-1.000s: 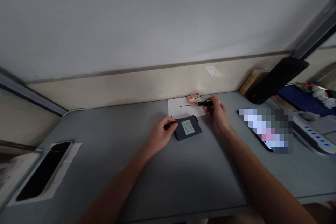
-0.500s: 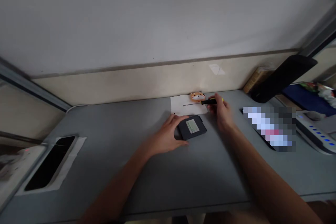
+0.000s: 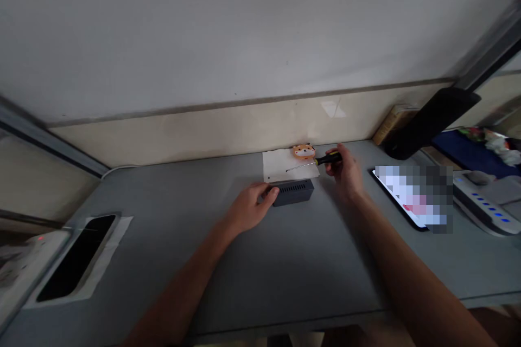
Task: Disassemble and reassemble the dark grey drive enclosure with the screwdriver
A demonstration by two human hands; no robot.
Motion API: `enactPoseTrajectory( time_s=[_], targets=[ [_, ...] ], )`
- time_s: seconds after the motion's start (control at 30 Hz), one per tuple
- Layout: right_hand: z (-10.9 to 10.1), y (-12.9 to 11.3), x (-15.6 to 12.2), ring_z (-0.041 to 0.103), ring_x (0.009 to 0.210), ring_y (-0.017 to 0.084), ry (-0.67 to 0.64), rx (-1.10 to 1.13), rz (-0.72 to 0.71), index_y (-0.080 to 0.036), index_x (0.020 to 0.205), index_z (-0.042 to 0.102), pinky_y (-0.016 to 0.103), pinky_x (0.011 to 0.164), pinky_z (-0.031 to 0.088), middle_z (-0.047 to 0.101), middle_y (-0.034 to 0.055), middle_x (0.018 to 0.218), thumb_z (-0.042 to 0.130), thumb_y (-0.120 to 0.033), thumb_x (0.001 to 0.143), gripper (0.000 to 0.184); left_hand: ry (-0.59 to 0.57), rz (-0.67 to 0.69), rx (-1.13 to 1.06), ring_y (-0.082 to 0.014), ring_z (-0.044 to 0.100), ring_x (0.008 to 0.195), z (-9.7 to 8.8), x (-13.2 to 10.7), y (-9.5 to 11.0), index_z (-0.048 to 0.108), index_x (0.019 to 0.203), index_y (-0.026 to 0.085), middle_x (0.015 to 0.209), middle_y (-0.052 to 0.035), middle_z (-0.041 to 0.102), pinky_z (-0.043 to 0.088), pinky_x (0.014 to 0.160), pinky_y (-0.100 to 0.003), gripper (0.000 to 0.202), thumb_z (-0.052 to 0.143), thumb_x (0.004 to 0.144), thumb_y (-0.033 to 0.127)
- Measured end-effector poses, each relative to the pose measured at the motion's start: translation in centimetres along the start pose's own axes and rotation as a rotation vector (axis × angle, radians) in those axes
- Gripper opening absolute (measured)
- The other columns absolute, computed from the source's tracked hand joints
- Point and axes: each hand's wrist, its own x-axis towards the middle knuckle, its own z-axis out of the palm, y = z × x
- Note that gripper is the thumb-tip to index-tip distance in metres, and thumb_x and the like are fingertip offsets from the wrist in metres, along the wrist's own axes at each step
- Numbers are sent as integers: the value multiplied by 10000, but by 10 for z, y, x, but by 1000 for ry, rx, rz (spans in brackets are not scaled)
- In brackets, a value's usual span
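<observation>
A small dark box (image 3: 293, 192) stands on its edge on the grey desk (image 3: 285, 260), its vented side facing me. My left hand (image 3: 249, 207) grips the box's left end with curled fingers. My right hand (image 3: 345, 172) is closed on a screwdriver (image 3: 321, 161) with a black and yellow handle; its thin shaft points left over a white sheet of paper (image 3: 285, 165). A small orange animal-face figure (image 3: 304, 151) sits on the paper's far edge, just beyond the shaft.
A tablet (image 3: 411, 195) with a lit screen lies to the right, with a white power strip (image 3: 484, 206) beyond it. A black lamp head (image 3: 431, 122) leans at the back right. A rectangular opening (image 3: 75, 257) is cut into the desk at the left.
The dark box lay flat with its label up; my left hand has tipped it up onto its edge. My right hand with the screwdriver has barely shifted.
</observation>
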Motion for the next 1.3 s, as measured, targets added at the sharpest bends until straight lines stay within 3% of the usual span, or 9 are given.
enactPoseTrajectory(
  time_s=[0.23, 0.4, 0.63, 0.9, 1.07, 1.2, 1.3],
  targets=[
    [4, -2, -8, 415, 454, 128, -134, 5, -13, -254, 686, 598, 303, 467, 299, 516, -18, 512, 665, -744, 722, 495, 133, 90, -81, -212, 697, 1053, 5, -1, -5, 675, 1128, 211, 1108, -88, 753, 546, 937, -370, 445, 286, 1081, 423],
    [7, 3, -12, 408, 470, 127, -174, 5, 6, -242, 703, 633, 295, 486, 305, 516, -21, 502, 658, -720, 766, 483, 269, 238, 10, -187, 693, 946, 3, -3, -5, 642, 1057, 206, 992, -72, 733, 558, 859, -327, 323, 343, 1072, 329],
    [9, 6, -13, 414, 476, 134, -178, -16, 38, -244, 720, 641, 294, 481, 305, 524, -19, 496, 670, -725, 751, 482, 328, 369, 133, -183, 696, 923, 3, -4, -3, 615, 1075, 209, 984, -71, 726, 562, 826, -315, 216, 405, 1025, 190],
    [9, 6, -14, 408, 472, 138, -179, -44, 54, -253, 717, 655, 303, 491, 324, 518, -21, 483, 666, -709, 753, 458, 321, 447, 195, -179, 690, 907, 2, -3, -8, 649, 1087, 212, 978, -67, 722, 565, 815, -319, 280, 407, 993, 106],
    [8, 8, -11, 408, 467, 131, -155, -26, 14, -246, 708, 652, 298, 480, 315, 523, -19, 498, 648, -730, 768, 488, 340, 548, 384, -173, 681, 869, -1, -1, -14, 680, 1078, 217, 962, -58, 716, 562, 804, -317, 342, 419, 945, 41],
    [10, 10, -10, 431, 476, 119, -92, -133, 11, -234, 729, 666, 286, 478, 316, 575, -17, 538, 682, -785, 710, 552, 348, 656, 511, -169, 673, 826, -6, 0, -16, 692, 1076, 212, 942, -64, 711, 551, 768, -309, 378, 409, 933, 5],
    [12, 10, -12, 456, 486, 110, -135, -196, 4, -225, 761, 677, 280, 496, 348, 613, -16, 578, 694, -800, 688, 580, 353, 690, 539, -171, 670, 830, -9, 1, -17, 698, 1078, 223, 942, -61, 709, 544, 761, -308, 413, 403, 914, -15]
  ],
)
